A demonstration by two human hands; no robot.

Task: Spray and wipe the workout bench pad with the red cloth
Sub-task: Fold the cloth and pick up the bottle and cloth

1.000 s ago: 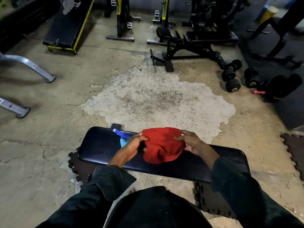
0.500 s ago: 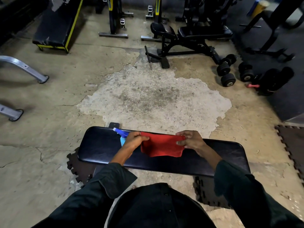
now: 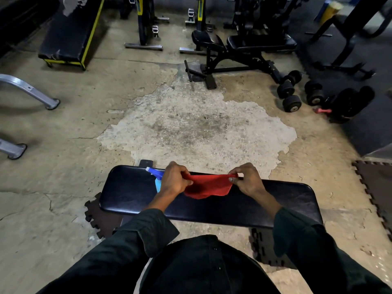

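A black padded bench pad point(image 3: 275, 200) lies crosswise right in front of me. Above its middle I hold the red cloth point(image 3: 206, 185) stretched between both hands. My left hand point(image 3: 174, 180) pinches the cloth's left edge and my right hand point(image 3: 247, 180) pinches its right edge; the cloth sags down toward the pad. A spray bottle point(image 3: 156, 176) with a blue head and pale blue body lies on the pad just behind my left hand, mostly hidden by it.
Brown foam mat pieces point(image 3: 99, 219) sit under the bench. Beyond it is cracked concrete floor point(image 3: 191, 128). Farther back stand a black adjustable bench point(image 3: 244, 52), dumbbells point(image 3: 290, 96), exercise bikes point(image 3: 144, 24) and a yellow-edged bench point(image 3: 70, 35). Grey metal legs point(image 3: 29, 92) are at the left.
The bunched red cloth has been pulled out flat between my hands, which moved apart and slightly away from me. The spray bottle stayed on the pad.
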